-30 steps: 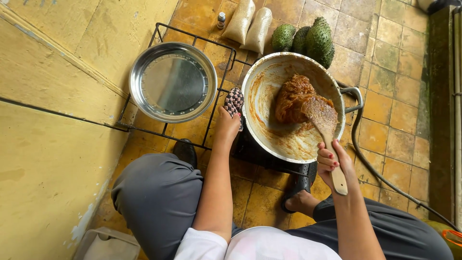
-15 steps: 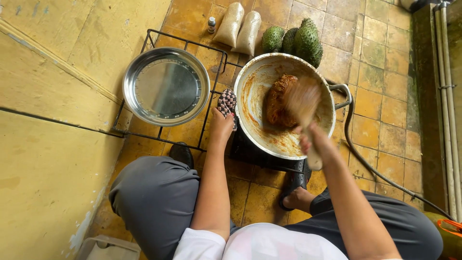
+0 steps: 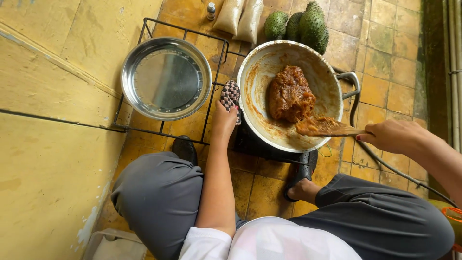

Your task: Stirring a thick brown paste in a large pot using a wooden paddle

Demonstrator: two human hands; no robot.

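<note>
Head view: round metal pan (image 3: 288,91) on floor burner, lumpy brown paste (image 3: 289,94) inside.
Left hand (image 3: 225,118) clamps checkered cloth (image 3: 230,94) at pan rim; right hand (image 3: 394,136) closed on flat wooden spatula (image 3: 327,127), blade touching paste. Shiny steel bowl (image 3: 166,78) on wire rack (image 3: 144,29) beside.

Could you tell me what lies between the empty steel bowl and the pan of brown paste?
In the head view, the left hand grips a checkered cloth at the pan rim, beside the steel bowl.

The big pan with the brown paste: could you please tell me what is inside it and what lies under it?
Inside the pan: a lump of brown paste and the blade of a wooden spatula, held by the right hand. Beneath, only a dark edge shows; the pan covers the rest.
</note>
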